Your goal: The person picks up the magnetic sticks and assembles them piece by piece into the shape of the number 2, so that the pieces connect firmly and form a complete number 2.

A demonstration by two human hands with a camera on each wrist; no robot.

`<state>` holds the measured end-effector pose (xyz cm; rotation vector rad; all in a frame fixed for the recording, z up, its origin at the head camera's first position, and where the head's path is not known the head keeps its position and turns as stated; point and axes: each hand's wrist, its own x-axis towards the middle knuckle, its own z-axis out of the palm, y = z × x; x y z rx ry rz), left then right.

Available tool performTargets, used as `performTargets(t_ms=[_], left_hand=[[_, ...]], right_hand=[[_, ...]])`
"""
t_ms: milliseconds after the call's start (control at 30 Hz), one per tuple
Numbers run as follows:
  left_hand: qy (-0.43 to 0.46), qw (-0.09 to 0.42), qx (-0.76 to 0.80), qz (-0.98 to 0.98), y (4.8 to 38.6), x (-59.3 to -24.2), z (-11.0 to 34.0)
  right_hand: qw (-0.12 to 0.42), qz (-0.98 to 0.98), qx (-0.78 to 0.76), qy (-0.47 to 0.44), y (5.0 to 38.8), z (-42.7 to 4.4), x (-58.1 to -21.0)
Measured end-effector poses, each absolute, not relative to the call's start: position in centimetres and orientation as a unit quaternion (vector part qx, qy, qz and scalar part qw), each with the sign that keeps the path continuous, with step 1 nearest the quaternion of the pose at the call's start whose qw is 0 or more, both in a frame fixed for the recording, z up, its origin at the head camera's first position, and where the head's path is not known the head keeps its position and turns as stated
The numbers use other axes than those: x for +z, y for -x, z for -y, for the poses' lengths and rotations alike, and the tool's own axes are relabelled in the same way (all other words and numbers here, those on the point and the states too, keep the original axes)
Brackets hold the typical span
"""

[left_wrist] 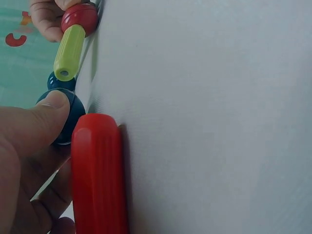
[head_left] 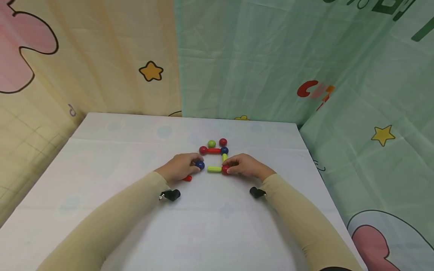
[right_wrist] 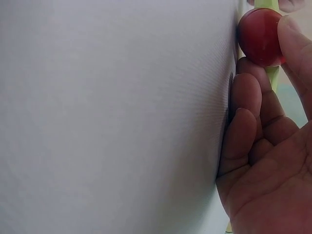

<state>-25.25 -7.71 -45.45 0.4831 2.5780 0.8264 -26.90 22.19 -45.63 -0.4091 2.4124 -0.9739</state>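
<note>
My left hand (head_left: 181, 165) pinches a blue ball (head_left: 200, 165) between thumb and fingers, just left of a yellow-green rod (head_left: 214, 169). A gap separates that ball from the rod's free end. At the rod's other end sits a red ball (right_wrist: 261, 36), which my right hand (head_left: 246, 165) grips with thumb and fingers. From there a second yellow-green rod (head_left: 224, 157) runs back to another blue ball (head_left: 224, 150), then a red rod (head_left: 213, 151) leads left to a red ball (head_left: 203, 150). A loose red rod (left_wrist: 100, 170) lies beside my left hand, mostly hidden in the head view.
Behind the joined pieces lie a green ball (head_left: 211, 143) and a separate red ball (head_left: 223, 142). The white-covered table (head_left: 217, 233) reaches back to printed curtains (head_left: 237, 67). Black wrist-camera mounts (head_left: 170, 195) hang under the sleeves.
</note>
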Motion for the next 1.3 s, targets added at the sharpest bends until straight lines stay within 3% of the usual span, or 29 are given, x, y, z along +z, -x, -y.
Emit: performTargets(t_ms=[367, 1300], left_hand=[[-0.199, 0.159, 0.283, -0.925, 24.98, -45.94, 7.05], [-0.182, 0.169, 0.294, -0.923, 24.90, -45.61, 7.00]], right_hand=[[0.243, -0.891, -0.347, 0.165, 26.77, -21.98, -45.65], [0.242, -0.894, -0.340, 0.160, 26.82, -21.96, -45.65]])
